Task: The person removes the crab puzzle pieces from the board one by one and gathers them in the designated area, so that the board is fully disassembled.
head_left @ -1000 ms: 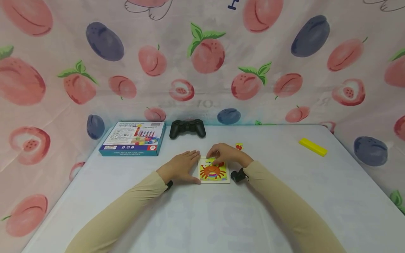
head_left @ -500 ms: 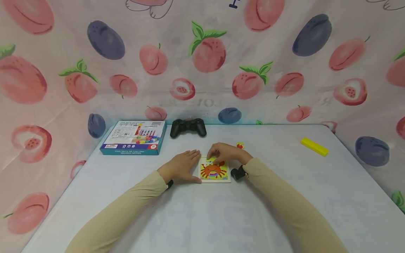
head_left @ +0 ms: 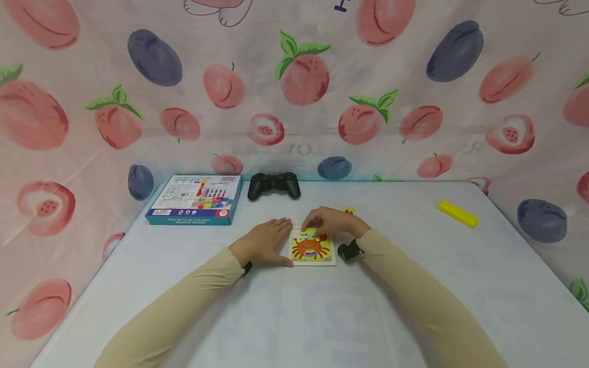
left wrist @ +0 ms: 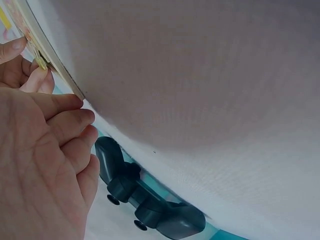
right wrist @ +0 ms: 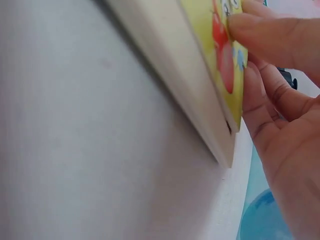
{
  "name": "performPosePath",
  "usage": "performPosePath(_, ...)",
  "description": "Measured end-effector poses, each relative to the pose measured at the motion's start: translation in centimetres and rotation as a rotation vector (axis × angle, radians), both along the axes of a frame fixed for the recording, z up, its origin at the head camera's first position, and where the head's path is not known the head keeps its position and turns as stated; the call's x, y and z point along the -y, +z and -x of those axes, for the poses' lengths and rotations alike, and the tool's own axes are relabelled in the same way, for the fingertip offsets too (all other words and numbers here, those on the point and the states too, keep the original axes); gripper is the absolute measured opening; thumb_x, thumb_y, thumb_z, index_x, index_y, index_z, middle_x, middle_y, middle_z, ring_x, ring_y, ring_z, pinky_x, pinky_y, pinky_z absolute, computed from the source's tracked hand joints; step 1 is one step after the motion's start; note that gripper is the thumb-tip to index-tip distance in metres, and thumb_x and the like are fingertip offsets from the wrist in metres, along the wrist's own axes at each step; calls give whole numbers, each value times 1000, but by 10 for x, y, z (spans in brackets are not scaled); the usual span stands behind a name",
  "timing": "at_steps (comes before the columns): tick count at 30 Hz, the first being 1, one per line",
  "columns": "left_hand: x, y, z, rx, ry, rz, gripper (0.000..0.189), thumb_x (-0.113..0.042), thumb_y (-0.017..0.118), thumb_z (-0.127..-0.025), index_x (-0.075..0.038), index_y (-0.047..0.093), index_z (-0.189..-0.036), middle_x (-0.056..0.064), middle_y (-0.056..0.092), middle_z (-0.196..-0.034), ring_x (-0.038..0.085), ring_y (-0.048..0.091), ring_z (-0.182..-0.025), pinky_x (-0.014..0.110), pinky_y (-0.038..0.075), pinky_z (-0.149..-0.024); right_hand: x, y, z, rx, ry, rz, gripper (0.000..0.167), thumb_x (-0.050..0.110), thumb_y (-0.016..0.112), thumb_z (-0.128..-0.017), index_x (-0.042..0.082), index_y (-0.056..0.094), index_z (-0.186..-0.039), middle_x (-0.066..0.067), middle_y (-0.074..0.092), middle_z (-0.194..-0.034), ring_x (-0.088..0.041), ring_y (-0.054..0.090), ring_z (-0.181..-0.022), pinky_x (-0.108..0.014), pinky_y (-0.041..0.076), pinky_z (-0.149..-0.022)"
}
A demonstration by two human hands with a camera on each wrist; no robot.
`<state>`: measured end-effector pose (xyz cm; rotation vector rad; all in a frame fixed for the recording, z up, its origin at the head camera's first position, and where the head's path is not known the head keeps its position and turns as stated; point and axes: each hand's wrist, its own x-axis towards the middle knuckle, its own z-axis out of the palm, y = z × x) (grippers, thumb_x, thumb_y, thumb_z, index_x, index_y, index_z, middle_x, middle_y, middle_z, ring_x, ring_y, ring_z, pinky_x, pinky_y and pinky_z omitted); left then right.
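Observation:
A small square jigsaw puzzle with a pale frame and an orange crab picture lies mid-table. My left hand rests flat along its left side, fingers stretched out and thumb at the lower left corner. In the left wrist view, the fingertips of the left hand touch the frame's edge. My right hand is over the puzzle's upper part, thumb and fingers pinching a yellow puzzle piece. From the right wrist, a yellow puzzle section stands slightly proud of the frame near the right hand.
Just behind the right hand lies a loose red-and-yellow puzzle piece, partly covered. A black game controller and a boxed bead set stand at the back. A yellow bar lies far right. A fruit-patterned cloth hangs behind.
My right hand has shifted slightly away and to the right, covering more of the loose piece behind it. The left hand stays in place against the puzzle.

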<state>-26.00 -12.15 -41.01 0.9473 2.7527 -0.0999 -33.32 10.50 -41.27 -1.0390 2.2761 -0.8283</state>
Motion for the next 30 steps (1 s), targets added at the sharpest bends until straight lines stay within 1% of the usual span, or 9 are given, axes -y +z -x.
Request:
performPosePath(3,-1,-3,2,-2,9,9,104,-75,52,-76,-7,24,-149,7,23,-157,22,20,-146,35,17,-120,-1,1,0,-2,7,-6,33,-8,64,-82,6,68,-111,-12,64,-117,-24,59,-113,-38,47,-101)
performPosePath(7,-1,-4,3,-7,13,16,105,-76,52,-75,-8,24,-149,7,24,-157,22,20,-146,35,18,-120,-2,1,-1,-21,8,-4,33,-8,64,-82,7,68,-111,-10,64,-116,-22,60,-109,-37,48,-100)
performPosePath(12,0,-3,2,2,15,4,104,-75,53,-75,-7,24,-149,7,24,-157,23,20,-146,36,17,-120,-2,-2,-1,-44,-19,21,33,-7,66,-80,9,70,-109,-8,64,-113,-17,59,-100,-30,50,-91)
performPosePath(17,1,-1,1,11,-4,-32,105,-75,54,-75,-4,27,-148,11,26,-155,26,22,-145,39,19,-120,-4,-2,-3,-65,-29,51,34,-8,67,-78,8,71,-108,-10,64,-110,-16,58,-93,-25,51,-83)
performPosePath(19,1,-1,1,14,-7,-35,105,-75,53,-75,-3,27,-148,12,26,-155,26,22,-145,39,19,-120,-4,-2,-4,-55,-44,55,34,-8,67,-78,8,71,-108,-10,64,-109,-16,58,-93,-24,52,-83)
performPosePath(25,0,-1,0,3,6,-7,104,-73,55,-76,-5,25,-149,10,24,-156,24,20,-146,36,18,-120,-6,-1,-6,-11,-80,66,33,-8,66,-78,3,68,-110,-13,66,-111,-16,62,-95,-26,54,-83)
performPosePath(30,-1,-2,1,3,20,8,105,-74,55,-75,-7,24,-149,8,24,-157,22,20,-146,35,18,-120,-7,1,-7,-2,-132,42,30,-4,69,-79,2,68,-108,-11,68,-105,-13,60,-85,-23,54,-78)
